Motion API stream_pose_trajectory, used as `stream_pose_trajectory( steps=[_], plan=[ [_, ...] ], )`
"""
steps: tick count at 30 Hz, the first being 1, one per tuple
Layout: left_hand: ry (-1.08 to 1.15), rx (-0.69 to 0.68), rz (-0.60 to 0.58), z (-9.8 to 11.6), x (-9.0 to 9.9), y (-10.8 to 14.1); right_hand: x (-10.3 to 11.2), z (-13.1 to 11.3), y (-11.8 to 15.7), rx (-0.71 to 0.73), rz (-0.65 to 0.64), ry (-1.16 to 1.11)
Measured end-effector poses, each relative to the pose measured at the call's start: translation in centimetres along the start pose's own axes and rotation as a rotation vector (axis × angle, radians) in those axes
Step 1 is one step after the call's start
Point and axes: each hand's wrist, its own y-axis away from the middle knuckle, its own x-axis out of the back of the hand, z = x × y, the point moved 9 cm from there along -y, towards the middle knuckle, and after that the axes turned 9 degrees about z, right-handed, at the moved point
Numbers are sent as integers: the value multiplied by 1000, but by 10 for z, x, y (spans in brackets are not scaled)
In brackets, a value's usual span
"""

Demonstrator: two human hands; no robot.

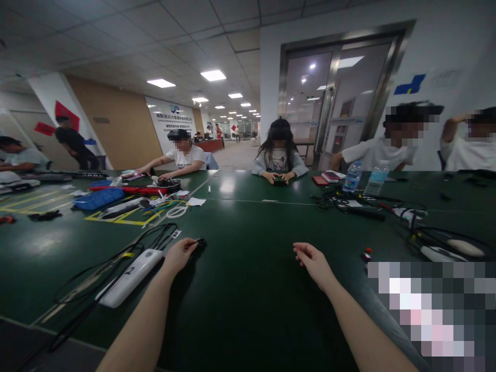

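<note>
My left hand (181, 254) is closed at the fingertips on a small dark object (200, 243) at the green table's left middle; its details are too small to tell. Just left of that forearm lies a white power strip (129, 278) marked "2", with black cables (112, 257) around it. My right hand (309, 258) hovers over the table on the right, fingers loosely bent and somewhat apart, with nothing visible in them.
A blue basket (98, 198), a white cable coil (176, 212) and paper lie at the left. Two bottles (352, 177), tangled black cables and a white mouse (465, 247) are at the right. People sit across the green table (248, 227).
</note>
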Motion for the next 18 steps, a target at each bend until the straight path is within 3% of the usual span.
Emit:
stream_pose_trajectory(
  steps=[9, 18],
  plan=[
    [-74, -5, -4, 9, 5, 2, -2, -2, 2, 9, -13, 19],
    [-11, -12, 7, 3, 1, -1, -2, 0, 0, 25, -16, 22]
  ],
)
